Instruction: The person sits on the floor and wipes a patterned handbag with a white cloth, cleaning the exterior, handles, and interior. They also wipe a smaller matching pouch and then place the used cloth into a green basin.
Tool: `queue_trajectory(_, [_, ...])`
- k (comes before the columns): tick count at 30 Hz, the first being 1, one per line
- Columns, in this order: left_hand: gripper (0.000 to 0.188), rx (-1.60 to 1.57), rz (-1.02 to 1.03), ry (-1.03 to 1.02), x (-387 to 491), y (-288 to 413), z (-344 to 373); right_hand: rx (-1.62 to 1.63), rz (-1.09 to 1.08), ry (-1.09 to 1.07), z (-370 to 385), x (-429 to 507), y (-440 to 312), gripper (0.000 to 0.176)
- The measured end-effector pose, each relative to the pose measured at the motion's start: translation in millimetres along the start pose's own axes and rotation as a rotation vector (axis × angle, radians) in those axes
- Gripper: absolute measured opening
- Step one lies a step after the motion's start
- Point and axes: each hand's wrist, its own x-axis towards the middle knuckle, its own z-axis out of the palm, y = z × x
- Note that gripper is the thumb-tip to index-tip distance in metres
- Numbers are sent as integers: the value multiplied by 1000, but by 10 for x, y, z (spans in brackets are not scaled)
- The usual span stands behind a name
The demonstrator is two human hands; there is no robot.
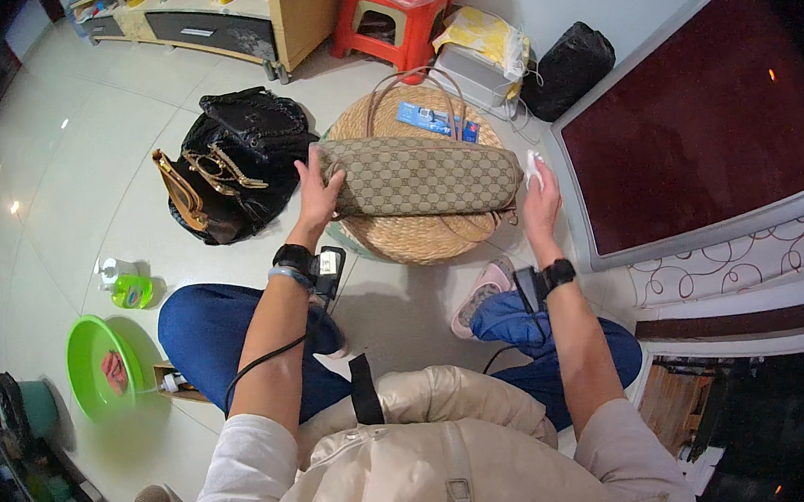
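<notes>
A beige-brown patterned handbag (424, 176) lies across a round woven straw stool (409, 247), its underside or side facing up and its thin handles looping away from me. My left hand (320, 190) grips the bag's left end, thumb on top. At the bag's right end, my right hand (541, 190) pinches a crumpled white tissue or cloth (533, 164). Whether the right hand touches the bag cannot be told. A blue printed package (433, 121) lies on the stool behind the bag, between the handles.
Black bags (246, 135) with a tan handle lie on the floor at left. Nearer stand a green liquid pump bottle (131, 290) and a green basin (79, 369) holding a pink cloth (115, 373). A red plastic stool (384, 24) is behind; a dark red panel (694, 114) is at right.
</notes>
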Motion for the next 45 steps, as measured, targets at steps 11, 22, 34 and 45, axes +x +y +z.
queue_trajectory(11, [78,-566,-485,-290,160,304,-266,350,640,-367,234,376,179,115])
queue_trajectory(22, [95,-448,-94,-216,-168,521,-430,525,464,-495,-233,237,174,103])
queue_trajectory(34, [86,-149,437,80,50,660,-693,-27,-58,-22,-105,88,-78,95])
queue_trajectory(45, [64,-222,131,28,-625,-249,-345,418,691,-190,-197,-269,856,49])
